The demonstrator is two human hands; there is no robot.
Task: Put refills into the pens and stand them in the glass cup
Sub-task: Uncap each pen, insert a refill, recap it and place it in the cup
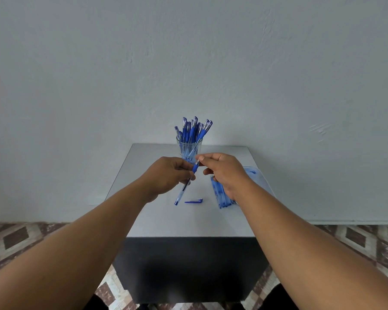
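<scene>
Pen [187, 184]: held slanting above desk [157, 220], barrel gripped by left hand [166, 175], tip end pinched by right hand [222, 171] fingers. Glass cup [189, 148] just behind, crowded with pens. Loose cap [194, 201], refill packet [222, 195] on desk. Risk: cramped cup tipping on insertion.

No readable text or labels anywhere.

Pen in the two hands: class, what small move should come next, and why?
Probably pick up the cap and push it onto the pen. The left hand grips the barrel, the right hand pinches the tip end, the cap lies loose on the table, and the glass cup holds capped pens.
</scene>
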